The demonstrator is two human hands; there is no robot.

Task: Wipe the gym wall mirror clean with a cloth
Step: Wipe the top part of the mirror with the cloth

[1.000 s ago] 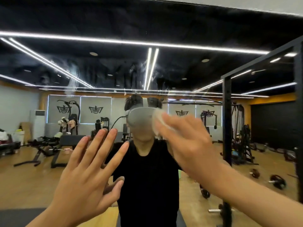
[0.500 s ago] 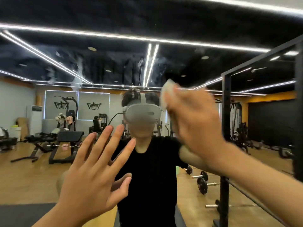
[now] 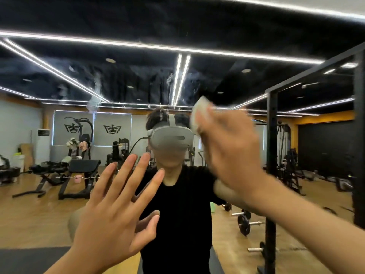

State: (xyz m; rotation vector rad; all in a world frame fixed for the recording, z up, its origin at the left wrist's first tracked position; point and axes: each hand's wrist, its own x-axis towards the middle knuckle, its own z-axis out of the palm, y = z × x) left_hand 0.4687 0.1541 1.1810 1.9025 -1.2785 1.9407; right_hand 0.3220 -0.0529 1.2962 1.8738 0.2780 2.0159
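Head view: motion blur hides most of the right hand (image 3: 231, 151), right of centre in the frame. Its back faces the camera and its fingers point up and left. A pale cloth (image 3: 199, 113) shows past its fingertips, against the mirror (image 3: 138, 76). The hand has the cloth under its fingers, but I cannot tell whether they lie flat on it or curl round it. The forearm runs off the lower right corner.

The left hand (image 3: 110, 220), lower centre-left, is sharp. It is wide open and holds nothing, with fingers straight and spread and the palm turned to the glass. Its wrist is cut off by the bottom edge.

The mirror fills nearly the whole frame, and pale smears and streaks show on it in the upper left and upper centre (over the reflected dark ceiling). The reflected person wears a black T-shirt (image 3: 183, 214) and a grey headset (image 3: 170, 139). The left hand covers part of the reflected torso and the right hand part of the shoulder.

A black rack (image 3: 271, 135) stands at the right, with weight plates (image 3: 244, 224) on the wooden floor near its foot. At the left, a small pink tub (image 3: 77, 178) sits under a bench (image 3: 84, 167); it is too small to show any contents.
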